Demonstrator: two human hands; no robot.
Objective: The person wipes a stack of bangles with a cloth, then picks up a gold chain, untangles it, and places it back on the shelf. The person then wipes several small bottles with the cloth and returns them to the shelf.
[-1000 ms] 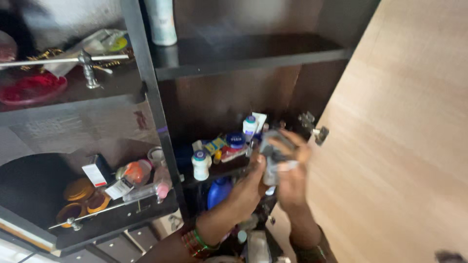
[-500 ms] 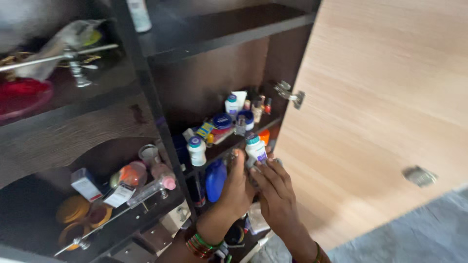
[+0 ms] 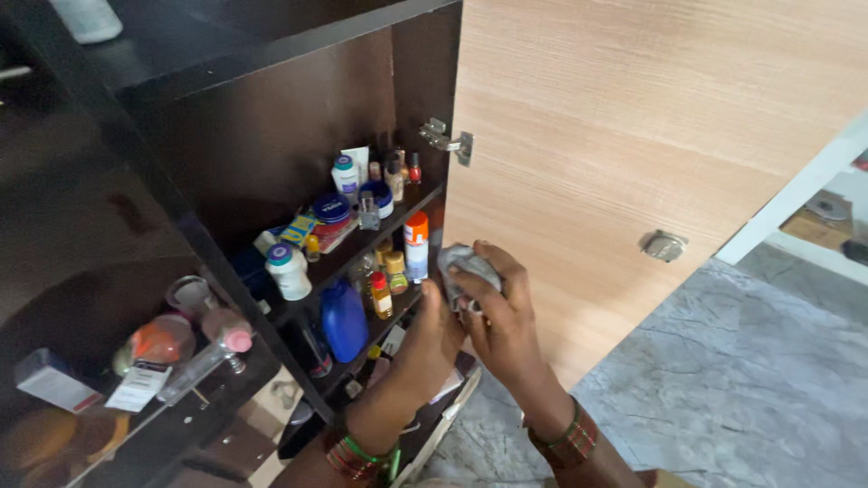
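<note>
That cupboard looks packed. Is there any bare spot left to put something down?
The top shelf is mostly bare right of the white container. The grey floor beside the open door is bare. The middle shelf is crowded, as is the shelf below, around the blue bottle.

Crumpled grey cloth between both hands, before dark cabinet shelf; orange-capped white spray can just left; light wooden door right.

Dark cabinet shelf, small bottles, perhaps jars
</note>
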